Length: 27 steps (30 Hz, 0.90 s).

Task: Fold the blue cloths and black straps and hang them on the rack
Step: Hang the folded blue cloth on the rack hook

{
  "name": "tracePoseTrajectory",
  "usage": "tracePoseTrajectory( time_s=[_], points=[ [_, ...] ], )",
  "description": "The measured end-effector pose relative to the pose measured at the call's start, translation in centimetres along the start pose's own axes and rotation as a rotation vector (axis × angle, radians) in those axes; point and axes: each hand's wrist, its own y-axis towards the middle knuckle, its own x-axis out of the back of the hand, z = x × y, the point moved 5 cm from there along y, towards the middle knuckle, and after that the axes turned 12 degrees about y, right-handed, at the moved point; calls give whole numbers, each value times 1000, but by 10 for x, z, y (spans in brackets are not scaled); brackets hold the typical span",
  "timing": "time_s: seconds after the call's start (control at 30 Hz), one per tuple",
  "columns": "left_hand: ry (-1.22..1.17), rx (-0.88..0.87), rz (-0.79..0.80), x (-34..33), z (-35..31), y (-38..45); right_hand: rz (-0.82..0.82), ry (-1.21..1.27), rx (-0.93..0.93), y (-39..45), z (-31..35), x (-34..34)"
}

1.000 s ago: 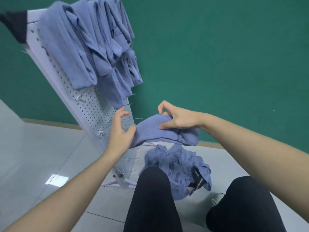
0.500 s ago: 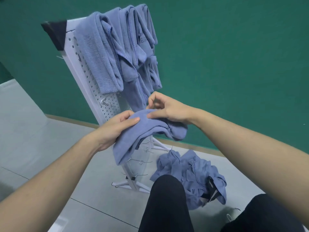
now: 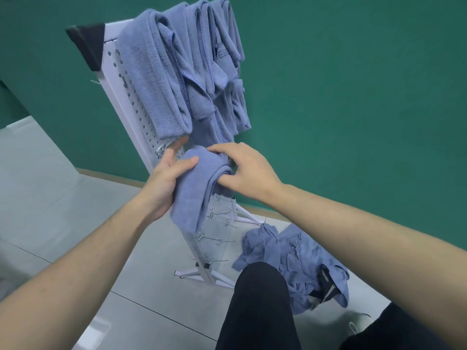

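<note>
Both hands are clamped on one folded blue cloth right up against the white pegboard rack: the left hand grips its near side, the right hand curls over its top fold. Above it, hung cloths drape the rack. A crumpled pile with a black strap lies on the floor.

A green wall stands behind, a tan baseboard along its foot. Pale grey floor tiles spread below. The person's black trousers fill the lower edge.
</note>
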Motion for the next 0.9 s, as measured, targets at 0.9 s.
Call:
tracePoseTrajectory(
  time_s=[0.9],
  points=[
    [517, 1, -177, 27, -23, 25, -318, 443, -98, 61, 10, -6]
  ],
)
